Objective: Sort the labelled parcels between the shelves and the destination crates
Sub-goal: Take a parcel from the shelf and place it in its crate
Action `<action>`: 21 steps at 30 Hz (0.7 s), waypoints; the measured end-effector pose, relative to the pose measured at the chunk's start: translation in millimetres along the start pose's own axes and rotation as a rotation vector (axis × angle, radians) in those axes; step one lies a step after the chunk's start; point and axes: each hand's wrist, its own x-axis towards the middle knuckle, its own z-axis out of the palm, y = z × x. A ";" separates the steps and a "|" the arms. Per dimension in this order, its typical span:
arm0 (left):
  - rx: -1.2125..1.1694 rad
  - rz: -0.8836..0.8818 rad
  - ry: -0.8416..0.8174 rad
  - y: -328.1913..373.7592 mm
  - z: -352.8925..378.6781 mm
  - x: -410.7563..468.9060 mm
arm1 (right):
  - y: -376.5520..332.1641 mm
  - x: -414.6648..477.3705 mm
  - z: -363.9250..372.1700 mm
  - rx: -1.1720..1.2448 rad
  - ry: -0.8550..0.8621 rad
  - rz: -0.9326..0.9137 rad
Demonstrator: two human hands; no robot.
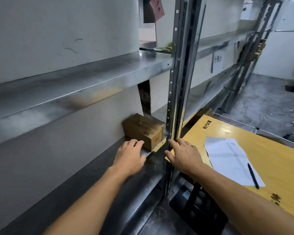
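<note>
Where the parcel sits: a small brown box (143,130) lies on the lower shelf (75,175), at its right end, against the grey back panel and just beside the post (174,99).
Left hand (129,156): stretched over the shelf, palm down, fingers loosely bent and grasping nothing. The fingertips are at the box's near bottom edge; I cannot tell if they touch it.
Right hand (183,155): released, fingers spread and straight, lying over the near corner of a yellow board (227,131), just right of the post.
Board: flat and tilted, to the right of the shelving, with a white paper (227,158) lying on it and a black pen (253,175) across the paper's lower edge.
Labels: a pink tag (157,8) hangs at the top, and a white sheet (217,61) hangs on the farther shelving. Their writing is too blurred to read.
</note>
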 end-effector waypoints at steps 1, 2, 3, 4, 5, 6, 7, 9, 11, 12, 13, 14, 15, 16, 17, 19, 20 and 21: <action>-0.008 -0.047 0.018 0.6 1.9 14.1 | 6.0 17.2 -0.4 0.031 -0.014 -0.028; -0.021 -0.101 0.031 2.1 3.7 26.4 | 12.0 33.5 -0.9 0.067 -0.035 -0.059; -0.039 -0.154 0.044 4.6 5.8 37.7 | 17.6 49.9 -2.0 0.100 -0.054 -0.095; -0.057 -0.199 0.048 7.4 8.0 47.0 | 22.0 65.0 -3.1 0.131 -0.076 -0.121; -0.070 -0.236 0.044 10.7 10.7 55.3 | 26.2 79.9 -4.1 0.175 -0.097 -0.136; -0.082 -0.270 0.043 13.8 13.2 62.8 | 29.8 94.5 -5.3 0.227 -0.117 -0.148; -0.099 -0.304 0.049 15.9 16.4 69.1 | 31.8 108.1 -5.7 0.278 -0.130 -0.162; -0.162 -0.375 0.063 19.0 24.3 76.4 | 32.5 131.9 -4.5 0.375 -0.151 -0.193; -0.228 -0.444 0.055 21.0 31.7 80.3 | 29.9 150.8 -2.5 0.486 -0.169 -0.201; -0.249 -0.480 0.046 21.0 36.0 81.1 | 27.6 157.2 -1.1 0.538 -0.190 -0.197; -0.268 -0.515 0.033 20.8 40.5 81.4 | 25.4 162.4 2.2 0.576 -0.211 -0.197; -0.290 -0.542 0.025 20.6 44.8 81.9 | 23.6 166.9 7.2 0.593 -0.229 -0.203; -0.323 -0.571 0.017 20.5 49.3 82.5 | 22.3 170.9 13.7 0.600 -0.244 -0.214; -0.364 -0.599 0.018 20.9 53.0 83.1 | 21.0 173.5 19.7 0.608 -0.262 -0.222; -0.411 -0.630 0.027 21.3 56.4 83.4 | 19.5 174.7 25.4 0.626 -0.276 -0.224; -0.528 -0.697 0.077 22.4 63.2 83.9 | 17.0 175.1 33.6 0.699 -0.293 -0.194; -0.600 -0.735 0.105 22.9 66.0 83.9 | 15.9 175.1 37.1 0.742 -0.298 -0.169; -0.666 -0.769 0.126 23.0 68.6 84.3 | 15.4 175.4 42.0 0.776 -0.301 -0.148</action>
